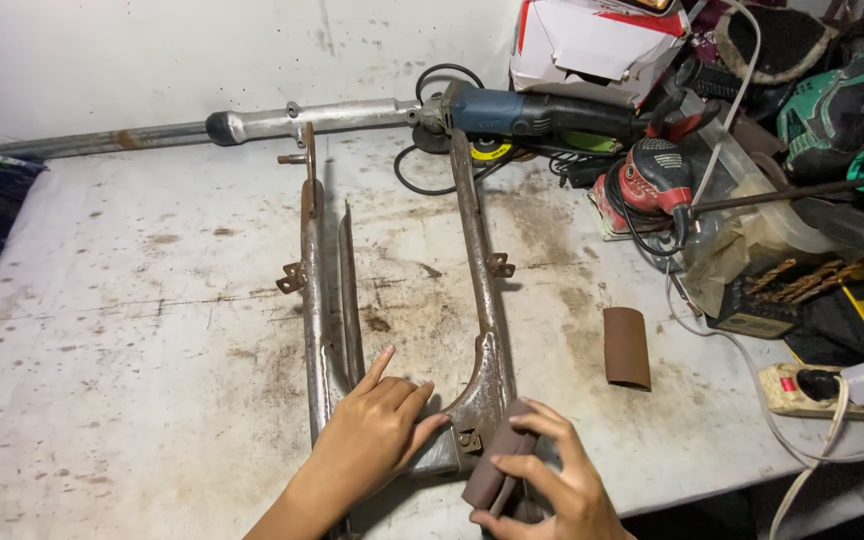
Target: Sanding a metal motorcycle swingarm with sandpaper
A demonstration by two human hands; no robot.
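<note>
The rusty metal frame (482, 300) lies flat on the stained counter (152, 330). Left hand (372, 435) rests open on its near end, pinning it down, while the right hand (552, 480) grips a folded brown sandpaper piece (497, 465) against the frame. Another sandpaper strip (627, 347) sits just right; an angle grinder (532, 115) lies at the far end.

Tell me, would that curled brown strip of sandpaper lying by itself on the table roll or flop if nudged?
The curled brown sandpaper strip looks thin, so it is probably light and would slide easily on the stained white table. Its arched shape suggests it may rock rather than roll. It would likely bend like the folded piece in the right hand.
</note>
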